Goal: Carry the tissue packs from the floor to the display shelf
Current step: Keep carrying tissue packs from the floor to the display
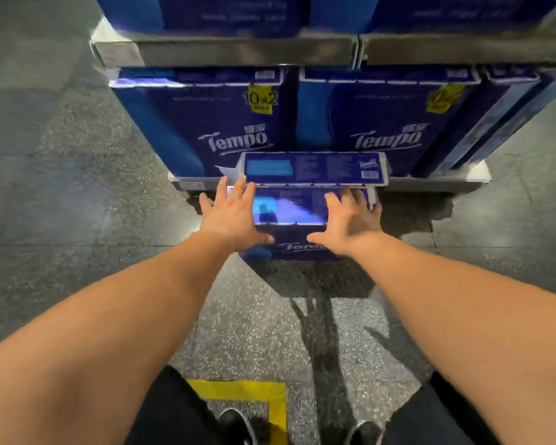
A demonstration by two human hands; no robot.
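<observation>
Yellow floor marking (pixel 257 393) and dark shoes (pixel 238 425) are seen nearest, well short of the floor tissue pack (pixel 289 216). Left hand (pixel 228 216) and right hand (pixel 350 220) are spread flat on that pack's top, nothing gripped. A second pack (pixel 313 170) sits just behind it, against the display shelf (pixel 225 51) stocked with Tempo packs (pixel 206 123).

Probably a shop: stocked display shelf (pixel 225 51)
</observation>
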